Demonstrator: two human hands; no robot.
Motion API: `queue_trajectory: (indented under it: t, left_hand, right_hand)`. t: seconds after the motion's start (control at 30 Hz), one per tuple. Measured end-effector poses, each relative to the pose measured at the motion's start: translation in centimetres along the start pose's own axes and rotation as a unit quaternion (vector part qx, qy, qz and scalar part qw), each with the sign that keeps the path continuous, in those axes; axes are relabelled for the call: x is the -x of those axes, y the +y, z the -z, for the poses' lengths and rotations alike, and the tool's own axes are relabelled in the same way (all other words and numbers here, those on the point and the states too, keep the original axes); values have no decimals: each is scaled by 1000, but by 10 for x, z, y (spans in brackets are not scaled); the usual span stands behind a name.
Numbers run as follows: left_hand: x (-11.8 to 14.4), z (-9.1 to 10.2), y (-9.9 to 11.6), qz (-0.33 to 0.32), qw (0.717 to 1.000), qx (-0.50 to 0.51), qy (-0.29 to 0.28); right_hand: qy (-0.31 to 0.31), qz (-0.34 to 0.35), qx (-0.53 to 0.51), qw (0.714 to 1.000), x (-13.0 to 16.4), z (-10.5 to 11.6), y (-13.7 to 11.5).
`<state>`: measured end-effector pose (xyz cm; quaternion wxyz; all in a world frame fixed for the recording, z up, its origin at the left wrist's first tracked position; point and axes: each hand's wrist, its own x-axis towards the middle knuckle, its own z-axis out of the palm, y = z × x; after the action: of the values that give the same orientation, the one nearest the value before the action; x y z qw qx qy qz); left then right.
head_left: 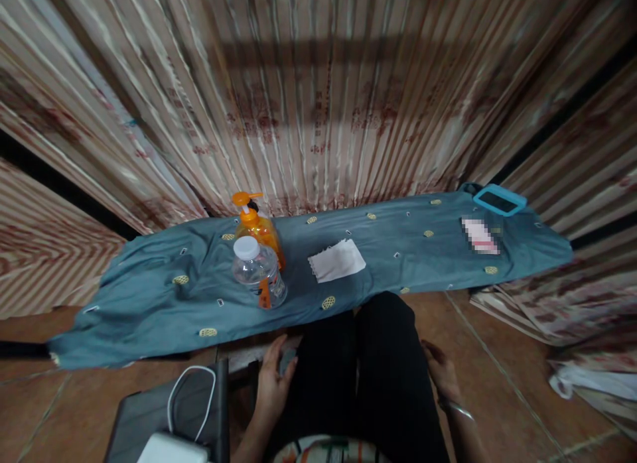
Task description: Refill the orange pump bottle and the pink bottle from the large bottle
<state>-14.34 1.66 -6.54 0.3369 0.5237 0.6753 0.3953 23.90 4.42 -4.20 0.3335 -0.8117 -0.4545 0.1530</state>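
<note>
My left hand (275,377) rests by my left thigh, thumb and fingers apart. A small grey patch shows between them; whether it is an object or background I cannot tell. Low beside my right thigh is my right hand (442,370), fingers loosely spread and partly hidden by the leg, with a bracelet on the wrist. In front of my knees, on a blue-green cloth (398,264), stands a clear plastic bottle (256,270) with a white cap. Behind it is an orange pump bottle (263,231). A white cloth piece (338,261) lies flat to their right.
At the cloth's right end lie a light-blue framed phone-like thing (500,199) and a blurred pink-white item (480,236). A dark stool-like surface (144,410) at lower left carries a white device (172,450) with a cable. Striped curtains (318,105) surround the cloth-covered surface.
</note>
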Motion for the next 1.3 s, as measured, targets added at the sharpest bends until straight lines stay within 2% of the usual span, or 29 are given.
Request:
queue_trajectory:
  t: [0.1, 0.17, 0.23, 0.33, 0.43, 0.5, 0.57, 0.67, 0.77, 0.87, 1.0, 1.1, 1.17, 1.3]
  left_hand:
    - [-7, 25, 6, 8, 998, -13, 59]
    - [-8, 28, 15, 2, 998, -10, 54]
    - [-8, 19, 27, -20, 1000, -1, 15]
    - [-11, -5, 46, -63, 997, 23, -39]
    - [-28, -28, 60, -120, 989, 46, -72]
    - [-49, -41, 66, -135, 987, 62, -62]
    - [-77, -53, 71, -143, 985, 79, -46]
    - [-125, -69, 75, -139, 988, 64, -8]
    - [-166, -84, 81, -143, 990, -8, 18]
    - [-193, -93, 91, -125, 988, -90, 11]
    - [-208, -97, 104, -127, 980, -150, -29]
    - [-213, -95, 103, -120, 988, -88, -37]
    - [-215, -91, 99, -116, 993, -18, -23]
    - [-214, -83, 85, -115, 989, 79, 42]
  right_hand:
    - [15, 23, 14, 1000, -10, 5, -10]
    - [18, 86, 11, 996, -20, -4, -34]
    - [-18, 179, 2, 984, -29, -26, -71]
    - [-108, 308, 3, 945, -35, -78, -133]
    - [-154, 381, 20, 911, -34, -127, -180]
    - [-164, 403, 32, 900, -32, -146, -195]
    - [-164, 412, 41, 895, -31, -153, -198]
    - [-144, 395, 52, 906, -41, -147, -186]
    - [-85, 326, 70, 939, -68, -137, -170]
    - [-37, 259, 81, 962, -101, -136, -161]
    - [-48, 243, 62, 967, -124, -146, -159]
    - [-71, 239, 39, 968, -127, -151, -159]
    - [-78, 229, 30, 970, -127, -151, -157]
    - [-70, 222, 24, 972, -123, -144, -152]
